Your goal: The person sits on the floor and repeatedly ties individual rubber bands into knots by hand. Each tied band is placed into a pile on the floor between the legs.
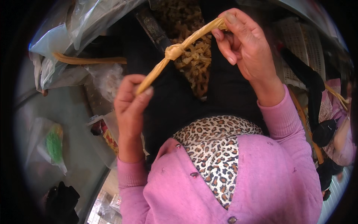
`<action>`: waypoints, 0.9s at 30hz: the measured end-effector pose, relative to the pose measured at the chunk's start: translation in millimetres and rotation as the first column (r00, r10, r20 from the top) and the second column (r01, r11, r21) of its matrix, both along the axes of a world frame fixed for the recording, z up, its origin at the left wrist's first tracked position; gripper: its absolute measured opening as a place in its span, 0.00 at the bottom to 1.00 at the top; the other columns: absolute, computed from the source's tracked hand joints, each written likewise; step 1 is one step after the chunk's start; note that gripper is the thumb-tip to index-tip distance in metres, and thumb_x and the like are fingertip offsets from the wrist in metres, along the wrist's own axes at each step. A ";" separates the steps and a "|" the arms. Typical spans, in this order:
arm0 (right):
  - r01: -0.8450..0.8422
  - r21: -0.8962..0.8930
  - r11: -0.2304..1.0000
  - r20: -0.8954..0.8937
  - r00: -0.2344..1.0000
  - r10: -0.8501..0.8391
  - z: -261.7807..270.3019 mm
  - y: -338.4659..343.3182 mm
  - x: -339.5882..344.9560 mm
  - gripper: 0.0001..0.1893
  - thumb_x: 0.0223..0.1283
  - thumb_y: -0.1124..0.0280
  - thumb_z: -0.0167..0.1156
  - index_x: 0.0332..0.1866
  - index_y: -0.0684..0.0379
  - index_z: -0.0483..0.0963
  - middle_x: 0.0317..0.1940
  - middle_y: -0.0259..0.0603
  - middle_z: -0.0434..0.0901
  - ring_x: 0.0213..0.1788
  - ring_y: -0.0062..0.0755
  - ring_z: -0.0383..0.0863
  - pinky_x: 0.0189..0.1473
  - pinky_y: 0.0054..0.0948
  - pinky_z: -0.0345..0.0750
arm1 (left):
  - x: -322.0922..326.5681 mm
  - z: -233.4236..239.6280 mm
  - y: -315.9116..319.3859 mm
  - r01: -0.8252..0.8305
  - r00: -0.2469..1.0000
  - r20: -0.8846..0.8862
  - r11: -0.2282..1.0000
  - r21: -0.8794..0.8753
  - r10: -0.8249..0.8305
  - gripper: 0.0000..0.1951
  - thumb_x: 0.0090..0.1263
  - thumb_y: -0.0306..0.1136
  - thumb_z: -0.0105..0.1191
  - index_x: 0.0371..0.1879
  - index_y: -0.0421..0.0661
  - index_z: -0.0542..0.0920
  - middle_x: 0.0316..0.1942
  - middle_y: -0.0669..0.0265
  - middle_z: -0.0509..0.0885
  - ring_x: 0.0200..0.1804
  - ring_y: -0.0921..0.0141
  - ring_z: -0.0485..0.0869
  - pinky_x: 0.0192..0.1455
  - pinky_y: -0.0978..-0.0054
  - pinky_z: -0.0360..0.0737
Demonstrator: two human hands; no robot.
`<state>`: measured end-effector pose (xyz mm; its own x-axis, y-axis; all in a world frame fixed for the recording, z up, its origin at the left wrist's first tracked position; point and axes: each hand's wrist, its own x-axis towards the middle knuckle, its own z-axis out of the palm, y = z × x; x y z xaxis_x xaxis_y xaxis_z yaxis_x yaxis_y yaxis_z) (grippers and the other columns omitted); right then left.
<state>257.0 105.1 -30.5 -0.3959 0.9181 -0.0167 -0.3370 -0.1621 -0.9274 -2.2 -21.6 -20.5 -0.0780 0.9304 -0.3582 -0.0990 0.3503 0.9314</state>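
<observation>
A tan, twisted strip (pixel 157 72) of what looks like dried tofu skin stretches taut between my hands. It has a single round knot (pixel 174 52) in its middle. My left hand (pixel 131 96) pinches the lower end between thumb and fingers. At the upper right, my right hand (pixel 246 42) grips the other end with thumb and forefinger, its remaining fingers curled loosely. Beneath the strip, between my dark-clothed legs, lies a heap of similar knotted pieces (pixel 195 54). Whatever holds the heap is mostly hidden.
A longer tan strip (pixel 89 60) lies left of my legs near clear plastic sheeting (pixel 92 22). Farther left is a plastic bag with green contents (pixel 54 142). A dark bar (pixel 151 26) slants beside the heap. Another person's arm (pixel 344 140) appears at the right, near tan strips (pixel 337 95).
</observation>
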 end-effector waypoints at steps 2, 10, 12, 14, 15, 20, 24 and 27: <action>-0.049 0.038 0.998 0.101 0.994 0.045 5.0 -1.0 -14.7 0.11 0.79 0.64 0.51 0.47 0.60 0.75 0.31 0.34 0.77 0.18 0.11 0.69 0.21 0.13 0.62 | 7.9 7.7 2.9 0.144 0.984 -0.099 0.989 -0.041 -0.148 0.09 0.70 0.27 0.60 0.47 0.42 0.81 0.27 0.78 0.72 0.29 0.86 0.66 0.33 0.90 0.60; -0.226 0.612 0.758 0.566 0.795 -0.220 -30.4 41.6 -64.1 0.10 0.72 0.64 0.57 0.38 0.58 0.76 0.22 0.38 0.76 0.24 0.34 0.78 0.28 0.32 0.72 | -10.4 -18.1 45.7 -0.177 0.979 0.101 0.984 -0.002 0.177 0.12 0.79 0.35 0.52 0.41 0.38 0.81 0.18 0.80 0.65 0.19 0.86 0.58 0.23 0.85 0.53; -0.256 0.586 0.769 0.624 0.748 -0.226 -44.2 30.9 -62.1 0.11 0.71 0.60 0.58 0.37 0.56 0.76 0.26 0.44 0.81 0.32 0.49 0.84 0.33 0.43 0.77 | -6.0 -20.9 40.5 -0.170 0.984 0.043 0.983 -0.065 0.173 0.10 0.78 0.35 0.54 0.39 0.40 0.83 0.18 0.81 0.65 0.21 0.86 0.58 0.23 0.85 0.52; -0.193 0.423 0.885 0.636 0.759 -0.138 -52.5 17.1 -49.5 0.11 0.71 0.59 0.58 0.38 0.56 0.76 0.28 0.44 0.81 0.33 0.48 0.84 0.35 0.42 0.77 | 1.4 -15.8 27.0 -0.104 0.994 -0.027 0.993 -0.049 0.102 0.10 0.78 0.35 0.55 0.39 0.41 0.83 0.19 0.81 0.65 0.22 0.87 0.58 0.24 0.85 0.52; -0.167 0.327 0.930 0.639 0.764 -0.088 -53.0 9.3 -41.5 0.11 0.71 0.59 0.58 0.39 0.56 0.77 0.28 0.44 0.81 0.34 0.48 0.84 0.36 0.42 0.78 | 5.4 -11.6 16.7 -0.074 0.996 -0.058 0.996 -0.048 0.071 0.10 0.78 0.35 0.55 0.39 0.41 0.83 0.19 0.81 0.65 0.22 0.87 0.58 0.24 0.84 0.51; -0.152 0.932 0.329 0.316 0.786 -0.532 4.9 -6.2 -34.0 0.14 0.63 0.73 0.64 0.54 0.62 0.80 0.37 0.38 0.85 0.42 0.38 0.86 0.47 0.35 0.81 | 42.2 24.2 5.6 0.183 0.900 -0.429 0.963 0.198 -0.083 0.06 0.70 0.24 0.60 0.42 0.38 0.80 0.21 0.75 0.72 0.25 0.83 0.68 0.25 0.80 0.64; -0.199 0.836 0.512 0.433 0.812 -0.392 29.2 -35.7 -33.5 0.04 0.64 0.74 0.64 0.41 0.62 0.82 0.27 0.37 0.83 0.28 0.31 0.83 0.36 0.28 0.79 | 68.8 51.7 2.8 0.455 0.872 -0.333 0.845 0.281 -0.359 0.13 0.60 0.17 0.61 0.43 0.39 0.77 0.26 0.61 0.76 0.25 0.74 0.75 0.28 0.75 0.72; -0.301 0.457 0.837 0.768 0.608 -0.200 26.6 -25.2 -6.9 0.09 0.67 0.72 0.64 0.31 0.65 0.79 0.22 0.41 0.81 0.22 0.20 0.80 0.26 0.27 0.75 | 60.6 52.7 -0.3 0.509 0.793 -0.529 0.806 0.301 -0.303 0.15 0.61 0.16 0.61 0.47 0.38 0.81 0.30 0.72 0.79 0.32 0.82 0.75 0.33 0.84 0.70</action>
